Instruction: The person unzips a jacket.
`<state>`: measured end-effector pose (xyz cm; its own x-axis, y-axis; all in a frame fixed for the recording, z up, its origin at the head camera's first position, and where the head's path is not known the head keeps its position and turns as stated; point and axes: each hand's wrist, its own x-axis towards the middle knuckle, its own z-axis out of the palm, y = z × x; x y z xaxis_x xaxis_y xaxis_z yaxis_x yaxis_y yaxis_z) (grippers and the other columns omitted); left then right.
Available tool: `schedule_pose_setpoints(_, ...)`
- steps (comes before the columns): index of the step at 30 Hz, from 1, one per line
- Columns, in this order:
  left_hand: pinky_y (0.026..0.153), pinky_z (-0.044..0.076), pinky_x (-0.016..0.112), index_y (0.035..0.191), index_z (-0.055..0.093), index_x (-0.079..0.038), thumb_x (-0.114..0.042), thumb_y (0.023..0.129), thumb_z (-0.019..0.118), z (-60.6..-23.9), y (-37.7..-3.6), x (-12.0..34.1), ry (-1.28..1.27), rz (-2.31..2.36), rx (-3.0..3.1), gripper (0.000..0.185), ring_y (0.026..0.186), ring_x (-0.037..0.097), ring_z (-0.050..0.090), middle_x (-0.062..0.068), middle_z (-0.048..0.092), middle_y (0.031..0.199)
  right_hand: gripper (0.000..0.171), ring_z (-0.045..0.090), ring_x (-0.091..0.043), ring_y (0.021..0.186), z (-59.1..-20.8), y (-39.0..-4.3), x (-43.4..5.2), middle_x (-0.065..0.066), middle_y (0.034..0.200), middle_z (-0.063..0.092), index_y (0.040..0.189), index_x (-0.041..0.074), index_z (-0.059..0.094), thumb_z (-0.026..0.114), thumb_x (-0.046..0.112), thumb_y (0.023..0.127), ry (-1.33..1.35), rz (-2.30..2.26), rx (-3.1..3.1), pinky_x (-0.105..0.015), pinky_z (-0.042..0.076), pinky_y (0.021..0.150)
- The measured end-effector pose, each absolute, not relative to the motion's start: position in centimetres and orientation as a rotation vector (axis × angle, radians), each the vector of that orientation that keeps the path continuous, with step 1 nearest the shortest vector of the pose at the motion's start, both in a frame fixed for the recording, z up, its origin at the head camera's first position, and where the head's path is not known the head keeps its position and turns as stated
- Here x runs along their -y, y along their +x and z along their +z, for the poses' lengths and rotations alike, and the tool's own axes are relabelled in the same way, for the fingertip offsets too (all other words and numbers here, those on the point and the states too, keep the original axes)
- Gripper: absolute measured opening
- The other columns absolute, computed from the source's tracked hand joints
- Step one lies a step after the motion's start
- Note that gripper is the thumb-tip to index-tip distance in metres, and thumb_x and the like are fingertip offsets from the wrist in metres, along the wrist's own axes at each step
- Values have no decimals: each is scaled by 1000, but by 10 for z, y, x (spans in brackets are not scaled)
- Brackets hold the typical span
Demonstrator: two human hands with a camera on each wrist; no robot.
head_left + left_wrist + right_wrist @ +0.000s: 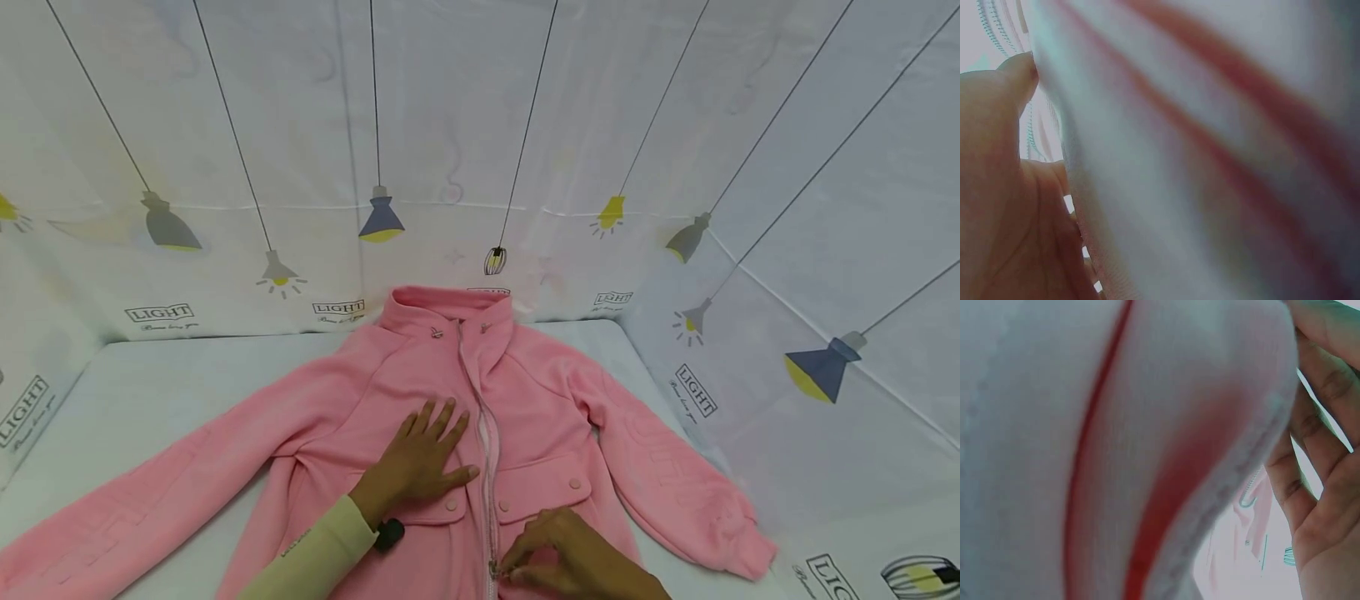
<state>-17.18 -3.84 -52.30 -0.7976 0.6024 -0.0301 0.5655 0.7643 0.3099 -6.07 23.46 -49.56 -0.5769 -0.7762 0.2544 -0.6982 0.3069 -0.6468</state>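
Observation:
A pink zip-up jacket (540,400) lies face up on a white surface, sleeves spread, collar at the back. My left hand (423,458) lies flat with spread fingers on the jacket's chest, just left of the zipper (486,442). Near the bottom edge of the head view my right hand (551,554) pinches the zipper pull (497,570) low on the jacket. Both wrist views are filled by blurred fabric close to the lens, with part of the left hand (1004,187) and the right hand's fingers (1319,487) at the edges.
The white padded surface (150,392) is walled at the back and both sides by a white curtain (480,125) printed with hanging lamps. The jacket's left sleeve (127,508) reaches the lower left corner; the right sleeve cuff (738,542) ends near the right wall.

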Motion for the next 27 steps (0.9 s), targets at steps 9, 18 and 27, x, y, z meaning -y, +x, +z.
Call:
schedule_pose_setpoints(9, 128, 26, 63, 169, 32, -13, -64, 104, 52, -521, -172, 39, 940, 430, -2826, 85, 162, 49, 21, 18, 25, 176, 17, 68, 9, 91, -496, -55, -237, 16, 104, 82, 111, 24, 84, 76, 19, 97, -1339, -1175, -2376, -17, 53, 73)
schedule_pose_setpoints(18, 126, 30, 62, 168, 32, -11, -68, 104, 48, -528, -165, 41, 976, 413, -2866, 88, 161, 50, 24, 21, 27, 175, 17, 67, 8, 88, -501, -53, -237, 15, 103, 82, 110, 26, 84, 77, 17, 97, -1276, -1228, -2380, -19, 54, 73)
schedule_pose_setpoints(27, 124, 33, 63, 170, 29, -11, -75, 103, 43, -527, -110, 52, 1081, 473, -2858, 93, 162, 46, 25, 24, 22, 176, 16, 70, 6, 90, -502, -53, -237, 10, 102, 82, 110, 21, 84, 78, 14, 96, -1357, -1261, -2370, -17, 56, 75)
